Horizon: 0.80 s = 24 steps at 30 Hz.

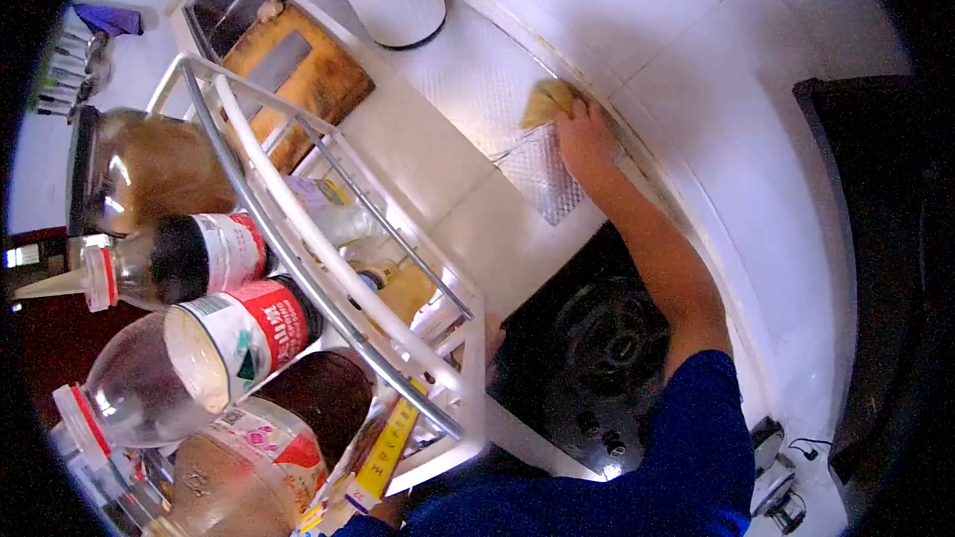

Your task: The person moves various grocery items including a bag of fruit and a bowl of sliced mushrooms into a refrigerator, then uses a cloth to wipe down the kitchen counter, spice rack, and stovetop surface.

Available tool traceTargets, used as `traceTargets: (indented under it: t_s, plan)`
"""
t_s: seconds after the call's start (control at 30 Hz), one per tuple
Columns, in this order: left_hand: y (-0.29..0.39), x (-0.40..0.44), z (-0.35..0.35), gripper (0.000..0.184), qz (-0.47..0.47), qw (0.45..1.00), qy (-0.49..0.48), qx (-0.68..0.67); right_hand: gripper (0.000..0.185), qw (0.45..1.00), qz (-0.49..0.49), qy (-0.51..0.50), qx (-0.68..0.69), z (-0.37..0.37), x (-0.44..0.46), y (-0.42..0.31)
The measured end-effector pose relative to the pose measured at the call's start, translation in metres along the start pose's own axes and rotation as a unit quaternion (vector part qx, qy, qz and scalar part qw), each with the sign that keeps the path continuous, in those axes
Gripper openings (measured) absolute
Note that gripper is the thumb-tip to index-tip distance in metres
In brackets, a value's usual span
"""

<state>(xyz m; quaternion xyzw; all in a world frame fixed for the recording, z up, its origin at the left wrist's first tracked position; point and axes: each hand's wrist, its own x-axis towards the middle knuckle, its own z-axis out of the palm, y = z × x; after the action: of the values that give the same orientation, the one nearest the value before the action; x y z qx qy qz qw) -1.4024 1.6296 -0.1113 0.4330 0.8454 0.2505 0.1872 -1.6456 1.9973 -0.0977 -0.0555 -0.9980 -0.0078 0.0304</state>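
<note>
White tiles rise at two o'clock and meet a pale counter. On it, at one o'clock from the middle of the view, lies a silvery sheet, and the yellowish cloth sits at the wall-side edge of that sheet. The right hand is on the cloth, its bare forearm running down past the black stove at four o'clock, into a dark blue sleeve.

For work with the cloth here, I judge that firm, even pressure would serve best, with the cloth bunched thick under the fingers. The sheet looks thin, so short strokes along its edge should ruck it less than strokes across it. The rack at nine o'clock, crowded with bottles, calls for care against knocks.

As for the fingers, those of the right hand are bent and close together, with little gap, gathered on the cloth; the thumb is hard to make out. Of the left hand, only a sliver seems to show, beside the rack at six o'clock, just below the middle; how far its fingers are parted, and whether they have hold of the rack, I cannot tell.
</note>
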Motion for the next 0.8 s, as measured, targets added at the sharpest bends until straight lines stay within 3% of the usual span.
traceTargets:
  t_s: [0.03, 0.07, 0.1, 0.13, 0.2, 0.23, 0.27, 0.3, 0.33, 0.37, 0.43, 0.5, 0.57, 0.6, 0.67, 0.73, 0.77, 0.8]
  plan:
    - [-0.002, -0.001, 0.000, 0.070, 0.005, 1.000, -0.004, 0.005, 0.023, 0.997, 0.039, -0.066, -0.002, -0.012, -0.002, -0.001]
    - [-0.003, -0.002, 0.003, 0.070, 0.008, 1.000, -0.014, 0.011, 0.023, 0.997, 0.041, -0.063, 0.000, -0.028, 0.006, -0.003]
    - [-0.004, -0.005, 0.009, 0.069, 0.016, 0.998, -0.056, 0.037, 0.023, 0.990, 0.050, -0.067, 0.112, -0.045, 0.016, -0.006]
    - [-0.009, -0.011, 0.023, 0.069, -0.008, 1.000, -0.013, -0.022, 0.024, 0.971, 0.056, -0.066, 0.222, -0.054, 0.031, -0.010]
    - [-0.004, -0.007, 0.021, 0.068, -0.023, 0.998, -0.022, -0.050, 0.026, 0.958, 0.015, 0.150, 0.245, -0.034, 0.078, -0.041]
    - [-0.001, -0.005, 0.017, 0.068, -0.040, 0.995, -0.033, -0.086, 0.030, 0.933, 0.044, 0.150, 0.324, -0.024, 0.111, -0.057]
    - [-0.002, -0.003, 0.013, 0.069, -0.015, 0.999, -0.028, 0.005, 0.034, 0.900, 0.072, 0.155, 0.401, -0.014, 0.144, -0.073]
    - [-0.004, -0.005, 0.014, 0.069, -0.004, 0.999, -0.036, -0.001, 0.035, 0.970, 0.018, 0.132, 0.202, 0.010, 0.162, -0.085]
    - [-0.006, -0.011, 0.015, 0.068, -0.001, 1.000, -0.025, 0.014, 0.037, 0.995, -0.036, 0.093, -0.009, 0.033, 0.169, -0.092]
    - [-0.008, -0.011, 0.016, 0.068, 0.002, 0.999, -0.011, 0.033, 0.037, 0.992, -0.022, 0.121, -0.030, 0.057, 0.170, -0.094]
    - [-0.005, 0.003, 0.011, 0.065, -0.077, 0.991, -0.098, -0.039, 0.038, 0.995, -0.016, 0.083, -0.044, 0.033, 0.163, -0.088]
    - [-0.001, 0.008, -0.003, 0.064, 0.007, 0.998, -0.039, 0.040, 0.038, 0.999, -0.014, 0.017, -0.032, 0.023, 0.153, -0.075]
    - [0.004, 0.010, -0.012, 0.066, 0.022, 0.998, 0.003, 0.055, 0.035, 0.996, -0.006, 0.082, 0.016, 0.037, 0.128, -0.058]
    - [0.001, 0.008, -0.008, 0.067, 0.007, 0.997, -0.034, 0.066, 0.031, 0.992, -0.012, 0.118, 0.035, 0.037, 0.107, -0.045]
    - [0.001, 0.000, 0.000, 0.071, -0.026, 0.990, -0.111, 0.081, 0.034, 0.993, -0.020, 0.078, 0.087, 0.025, 0.069, -0.016]
    - [0.003, -0.004, 0.002, 0.072, -0.023, 0.995, -0.075, 0.067, 0.040, 0.988, -0.023, 0.100, 0.114, 0.017, 0.022, 0.007]
    - [0.001, -0.004, 0.000, 0.073, -0.012, 0.997, -0.044, 0.060, 0.043, 0.997, -0.007, 0.032, 0.074, 0.013, 0.003, 0.018]
    - [-0.001, -0.005, 0.001, 0.073, -0.026, 0.995, -0.074, 0.059, 0.046, 0.999, 0.010, -0.035, 0.033, 0.009, -0.016, 0.027]
